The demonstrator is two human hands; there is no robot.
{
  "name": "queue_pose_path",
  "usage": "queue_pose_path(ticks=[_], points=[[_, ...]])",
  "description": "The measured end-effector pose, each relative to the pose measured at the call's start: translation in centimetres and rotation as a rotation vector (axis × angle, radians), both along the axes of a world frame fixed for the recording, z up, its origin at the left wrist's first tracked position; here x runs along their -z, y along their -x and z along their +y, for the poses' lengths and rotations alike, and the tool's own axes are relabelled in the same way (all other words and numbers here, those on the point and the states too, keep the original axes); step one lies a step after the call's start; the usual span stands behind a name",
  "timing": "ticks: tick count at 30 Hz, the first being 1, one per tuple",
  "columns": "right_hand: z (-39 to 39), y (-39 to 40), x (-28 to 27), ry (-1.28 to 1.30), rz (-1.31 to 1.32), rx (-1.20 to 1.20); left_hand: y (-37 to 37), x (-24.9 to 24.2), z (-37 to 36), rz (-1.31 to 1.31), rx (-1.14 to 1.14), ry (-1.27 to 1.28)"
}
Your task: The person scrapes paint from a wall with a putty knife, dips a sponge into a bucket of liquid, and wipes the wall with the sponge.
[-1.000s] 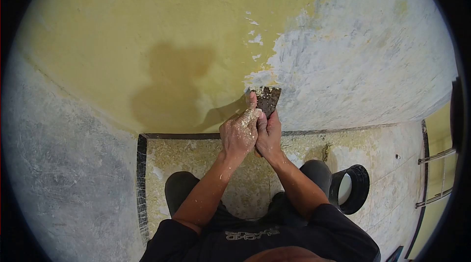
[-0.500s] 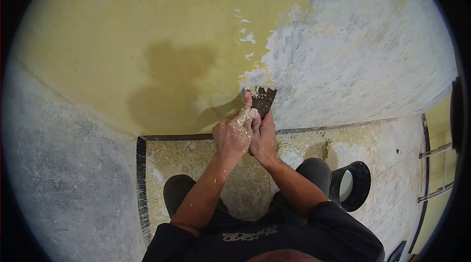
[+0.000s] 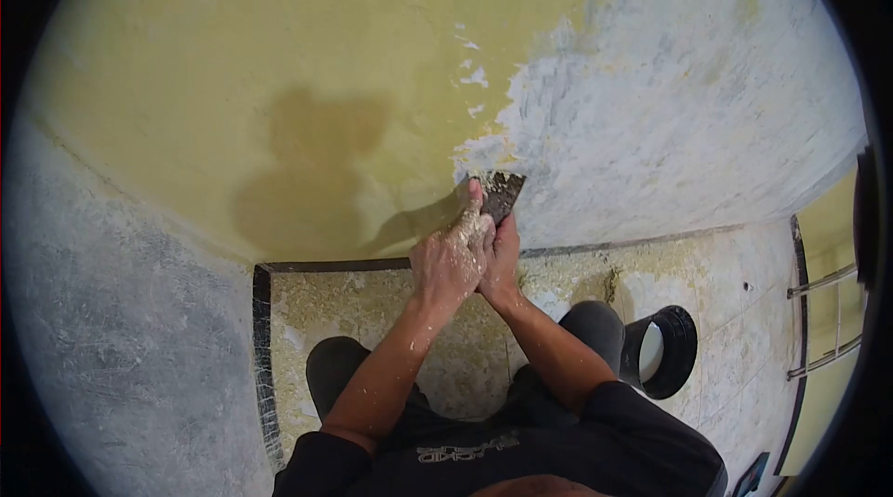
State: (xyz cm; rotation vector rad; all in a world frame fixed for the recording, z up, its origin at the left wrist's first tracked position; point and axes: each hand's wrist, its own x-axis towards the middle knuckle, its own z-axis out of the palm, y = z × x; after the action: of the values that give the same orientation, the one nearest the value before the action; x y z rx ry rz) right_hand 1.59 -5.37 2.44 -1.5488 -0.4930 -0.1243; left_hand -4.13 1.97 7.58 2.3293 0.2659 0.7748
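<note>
A dark scraper blade (image 3: 503,196) with pale paint flakes on it lies against the wall where yellow paint (image 3: 372,50) meets bare whitish plaster (image 3: 651,125). My left hand (image 3: 451,260), dusted with flakes, is closed on the scraper, with one finger stretched along the blade's left side. My right hand (image 3: 502,260) is wrapped round the scraper from below and touches my left hand. The scraper's handle is hidden by both hands.
A black bucket (image 3: 687,353) with whitish contents stands right of my right knee (image 3: 595,334). Paint scrapings cover the floor (image 3: 344,302) below a dark skirting strip (image 3: 372,264). A grey wall (image 3: 121,311) is at the left, metal rails (image 3: 823,283) at the right.
Both hands and the scraper sit slightly lower and further right in view. The blade looks more tilted, and the whole view has shifted slightly.
</note>
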Motion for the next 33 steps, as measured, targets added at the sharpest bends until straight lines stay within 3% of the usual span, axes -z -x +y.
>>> queue_pose_path(ticks=[3, 5, 10, 13, 15, 18, 21, 22, 23, 25, 28, 31, 32, 33], points=[[-0.4, 0.2, -0.9, -0.009, 0.066, -0.095, 0.1, 0.2, 0.0, 0.078, -0.018, -0.055], [-0.2, -0.2, -0.9, -0.084, 0.133, -0.125, -0.2, -0.9, -0.2, -0.016, -0.037, 0.002], [-0.8, -0.4, -1.9, 0.003, 0.088, -0.079, -0.2, -1.4, -0.6, -0.045, -0.028, -0.026], [0.0, -0.4, -1.7, -0.062, 0.074, -0.070, -0.3, -2.3, -0.8, 0.079, -0.032, 0.059], [0.1, -0.4, -1.7, -0.083, 0.079, -0.063, -0.4, -1.7, -0.7, -0.108, -0.044, -0.041], [-1.0, 0.1, -3.5, -0.025, 0.230, -0.172, 0.1, -2.4, -1.2, 0.043, -0.016, 0.110], [-1.1, -0.1, -3.8, 0.011, 0.091, -0.097, 0.2, -3.4, -1.3, 0.215, -0.024, 0.119], [-1.1, -0.1, -3.8, 0.036, 0.101, -0.089, -0.5, -1.9, -1.3, -0.095, -0.036, 0.025], [-1.1, -0.1, -4.0, 0.033, 0.099, -0.084, -0.5, -1.6, -1.4, -0.096, -0.031, 0.023], [-1.1, 0.1, -4.3, 0.035, 0.122, -0.105, 0.0, -2.5, -1.7, 0.075, -0.050, 0.129], [-0.7, -0.2, -5.9, 0.098, 0.145, -0.130, -0.1, -3.3, -1.6, 0.029, -0.081, 0.311], [-0.4, 0.0, -5.2, 0.144, 0.140, -0.152, 0.2, -3.0, -1.5, 0.032, -0.085, 0.170], [-0.3, 0.1, -3.6, 0.064, 0.182, -0.154, 0.2, -1.2, -1.1, 0.200, -0.061, -0.010], [-0.5, 0.4, -2.7, -0.012, 0.233, -0.151, 0.0, -0.2, -1.0, 0.200, -0.064, -0.015]])
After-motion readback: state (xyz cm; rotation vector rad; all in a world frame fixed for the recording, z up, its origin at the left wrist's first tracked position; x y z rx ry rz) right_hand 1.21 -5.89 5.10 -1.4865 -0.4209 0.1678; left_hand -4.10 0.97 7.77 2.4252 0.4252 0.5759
